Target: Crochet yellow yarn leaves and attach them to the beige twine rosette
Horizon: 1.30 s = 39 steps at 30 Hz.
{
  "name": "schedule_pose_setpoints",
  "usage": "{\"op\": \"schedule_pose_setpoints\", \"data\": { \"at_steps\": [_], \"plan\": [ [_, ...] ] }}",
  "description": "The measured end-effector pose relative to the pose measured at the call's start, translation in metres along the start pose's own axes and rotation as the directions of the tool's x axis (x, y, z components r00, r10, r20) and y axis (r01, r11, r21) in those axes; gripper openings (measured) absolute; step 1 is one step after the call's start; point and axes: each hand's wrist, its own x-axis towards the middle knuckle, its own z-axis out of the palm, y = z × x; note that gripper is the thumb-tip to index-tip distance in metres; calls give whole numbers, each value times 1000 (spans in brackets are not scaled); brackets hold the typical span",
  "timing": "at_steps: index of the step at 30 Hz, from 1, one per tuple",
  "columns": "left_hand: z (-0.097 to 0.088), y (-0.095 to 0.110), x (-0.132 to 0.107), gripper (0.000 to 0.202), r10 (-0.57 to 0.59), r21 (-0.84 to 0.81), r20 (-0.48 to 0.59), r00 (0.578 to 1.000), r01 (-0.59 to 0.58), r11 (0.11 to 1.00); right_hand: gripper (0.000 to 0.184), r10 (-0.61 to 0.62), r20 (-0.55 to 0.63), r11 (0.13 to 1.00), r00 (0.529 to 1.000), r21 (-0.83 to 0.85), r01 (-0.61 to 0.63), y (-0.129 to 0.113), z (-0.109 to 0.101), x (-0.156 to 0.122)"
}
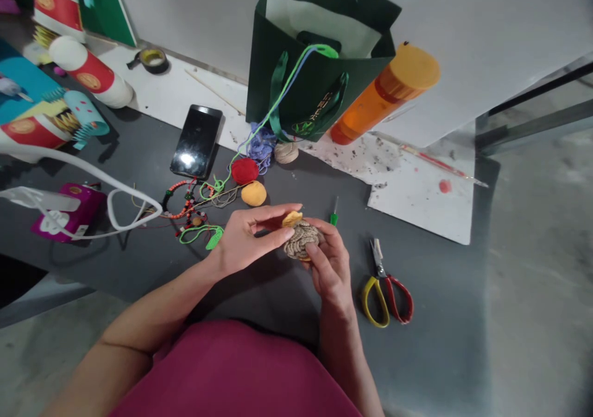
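Observation:
Between my hands, above the front of the grey table, is a round beige crocheted piece (pixel 302 240) with layered ridges. A small yellow piece (pixel 291 219) shows at its upper left edge, and a bit of yellow shows beneath it. My right hand (pixel 331 259) grips the beige piece, thumb on top and fingers behind. My left hand (pixel 252 235) pinches the yellow part at the edge between thumb and fingers. Just beyond my right hand lies a green-handled crochet hook (pixel 334 212). Scissors (pixel 382 284) with one yellow and one red handle lie to the right.
Yellow (pixel 253 193), red (pixel 244 171) and beige (pixel 286 152) yarn balls sit ahead, near blue yarn (pixel 260 148). Behind them stand a dark green paper bag (pixel 319 65) and an orange bottle (pixel 375 102). A phone (pixel 197 141), beaded cords (pixel 185 201) and a white cable (pixel 88 165) are left.

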Motion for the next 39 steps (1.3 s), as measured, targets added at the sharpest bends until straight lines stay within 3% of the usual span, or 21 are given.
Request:
{"op": "schedule_pose_setpoints", "data": {
  "at_steps": [14,18,24,31,35,39],
  "plan": [
    [1,-3,5,30,-100,-34,-36,994,98,995,31,15,52,996,999,-85,-10,-12,-3,1],
    [2,-5,4,33,-44,15,-30,999,45,999,31,22,45,992,999,-126,-16,-17,-1,1],
    [7,-12,0,34,74,104,-145,987,-60,993,35,60,74,992,995,-118,-51,-21,-1,1],
    [9,-15,-1,33,107,132,-188,976,-83,988,37,99,80,992,992,-86,-92,-21,-2,0],
    [9,-12,0,35,75,114,-163,984,-56,992,39,125,89,991,988,-62,-120,-22,-3,0],
    [4,-5,2,38,-13,54,-33,999,15,998,40,139,101,990,985,-41,-135,-21,-6,0]
  ]
}}
